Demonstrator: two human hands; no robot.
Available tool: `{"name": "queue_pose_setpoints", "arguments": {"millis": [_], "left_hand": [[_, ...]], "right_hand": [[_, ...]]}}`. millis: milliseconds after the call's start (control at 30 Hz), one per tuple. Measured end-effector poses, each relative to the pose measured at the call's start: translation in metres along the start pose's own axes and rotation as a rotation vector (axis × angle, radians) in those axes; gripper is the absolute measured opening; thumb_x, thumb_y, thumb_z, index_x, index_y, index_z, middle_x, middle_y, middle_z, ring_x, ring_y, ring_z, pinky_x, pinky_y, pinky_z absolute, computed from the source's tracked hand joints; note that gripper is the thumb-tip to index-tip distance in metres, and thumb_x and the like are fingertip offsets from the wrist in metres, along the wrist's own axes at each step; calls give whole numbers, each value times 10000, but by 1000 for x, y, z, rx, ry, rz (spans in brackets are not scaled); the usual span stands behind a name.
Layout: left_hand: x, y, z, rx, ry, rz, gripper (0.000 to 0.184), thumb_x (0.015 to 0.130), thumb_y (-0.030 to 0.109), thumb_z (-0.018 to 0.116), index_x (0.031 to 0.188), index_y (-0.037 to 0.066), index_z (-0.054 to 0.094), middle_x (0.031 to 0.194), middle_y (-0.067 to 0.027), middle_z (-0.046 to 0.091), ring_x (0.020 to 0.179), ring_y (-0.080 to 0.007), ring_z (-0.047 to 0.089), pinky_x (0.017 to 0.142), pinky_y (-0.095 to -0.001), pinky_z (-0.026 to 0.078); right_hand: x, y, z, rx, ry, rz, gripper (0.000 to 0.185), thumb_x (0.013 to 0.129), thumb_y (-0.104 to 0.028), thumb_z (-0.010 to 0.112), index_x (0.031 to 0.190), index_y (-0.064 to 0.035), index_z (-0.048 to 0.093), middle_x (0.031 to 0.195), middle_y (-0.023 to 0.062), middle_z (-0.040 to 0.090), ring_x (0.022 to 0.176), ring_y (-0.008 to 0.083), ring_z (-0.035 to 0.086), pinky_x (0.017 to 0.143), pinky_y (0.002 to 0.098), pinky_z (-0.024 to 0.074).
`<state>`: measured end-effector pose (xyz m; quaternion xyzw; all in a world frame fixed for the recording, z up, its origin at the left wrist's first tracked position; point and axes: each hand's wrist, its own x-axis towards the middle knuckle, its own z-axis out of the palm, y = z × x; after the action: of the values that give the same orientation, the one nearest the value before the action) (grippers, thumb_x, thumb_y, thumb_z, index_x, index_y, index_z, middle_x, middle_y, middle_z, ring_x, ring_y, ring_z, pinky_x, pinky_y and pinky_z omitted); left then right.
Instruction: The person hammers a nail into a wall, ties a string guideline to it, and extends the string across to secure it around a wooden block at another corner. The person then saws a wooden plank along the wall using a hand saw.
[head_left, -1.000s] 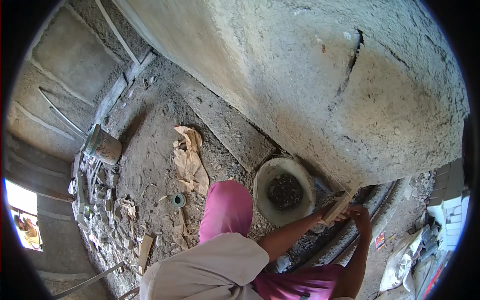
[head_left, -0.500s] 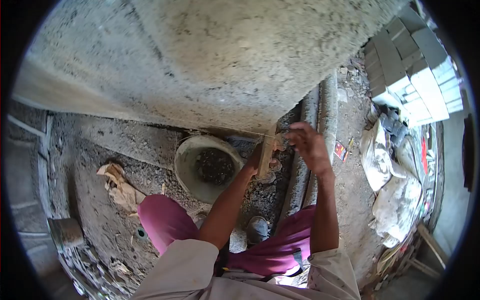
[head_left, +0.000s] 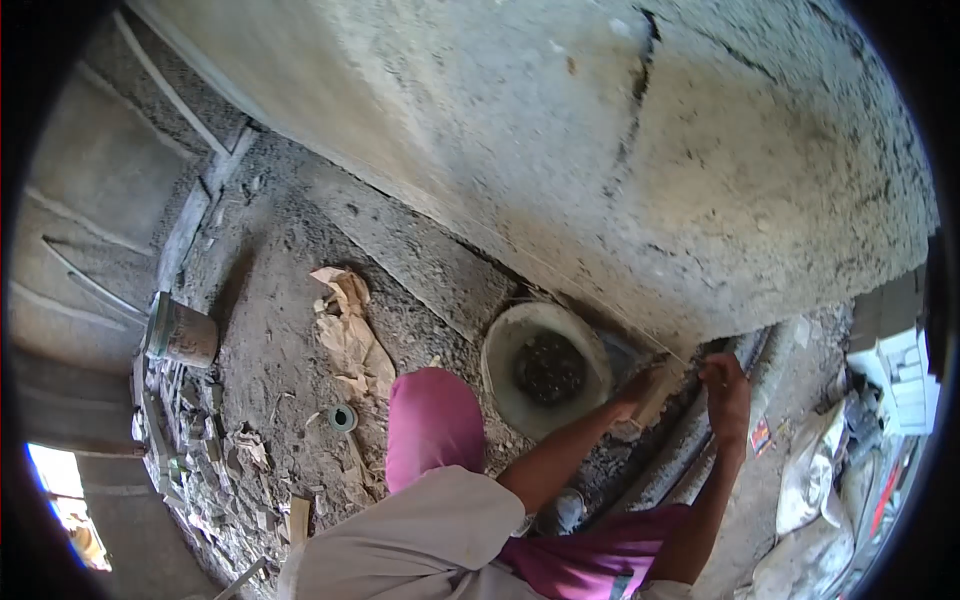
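My left hand [head_left: 636, 392] is wrapped round a short wooden block [head_left: 662, 396] at the lower corner of the rough concrete wall [head_left: 560, 180]. Along the foot of the wall a thin string [head_left: 600, 297] runs taut to the top of the block. My right hand [head_left: 728, 398] is just right of the block, its fingers curled and pinched together near the string's end. What they pinch is too small to make out. Left of the block stands a pale bucket [head_left: 500, 385] with dark material inside.
Two pipes [head_left: 690, 475] run along the ground on the right, beside white sacks [head_left: 808, 470]. Crumpled brown paper [head_left: 352, 335], a small round ring [head_left: 342, 418] and a tin bucket [head_left: 188, 335] lie to the left. Rubble [head_left: 205, 470] covers the floor edge.
My view has turned to the left, so the scene sits further right and tilted. My right hand's fingers, more spread before, are now drawn together. My left hand stays on the block.
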<state>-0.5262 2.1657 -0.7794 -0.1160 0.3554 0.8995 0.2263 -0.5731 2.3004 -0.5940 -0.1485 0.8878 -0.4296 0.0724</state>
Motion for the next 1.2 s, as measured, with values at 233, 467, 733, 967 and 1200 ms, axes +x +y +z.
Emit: {"name": "queue_pose_setpoints", "arguments": {"millis": [233,467,733,967,1200], "left_hand": [[-14,13,9,64,-22,23,408,941,276,589,1292,69,579,1110,-36,641,875,-112,636,634,-248,524],[-32,33,27,361,90,130,281,926,253,606,1132,74,676,909,-18,674,746,-73,615,613,-272,505],[-5,17,8,276,67,72,340,924,385,604,1089,96,670,780,-10,636,617,-118,606,549,-294,510],[-15,44,9,1463,14,392,272,904,224,579,1159,168,655,1067,-53,682,973,-263,645,898,-404,478],[-15,38,8,1208,72,366,391,882,309,647,1245,168,613,986,-64,695,899,-215,661,874,-416,478]], "right_hand": [[-1,8,-6,-66,-105,192,221,918,-89,500,1071,-53,655,850,168,684,749,280,681,682,382,531],[0,15,23,-202,-63,-3,254,856,-91,614,1102,-45,654,1041,158,682,918,348,669,796,425,518],[9,27,21,-257,-140,117,159,842,-83,624,963,-17,703,868,149,698,837,266,679,766,356,513],[-3,7,-20,127,-80,132,266,940,-57,495,1155,-32,651,882,81,695,761,192,633,701,339,512],[1,-23,-9,-31,-144,66,223,921,-56,529,1092,-1,661,901,152,710,817,274,703,740,371,534]]}}
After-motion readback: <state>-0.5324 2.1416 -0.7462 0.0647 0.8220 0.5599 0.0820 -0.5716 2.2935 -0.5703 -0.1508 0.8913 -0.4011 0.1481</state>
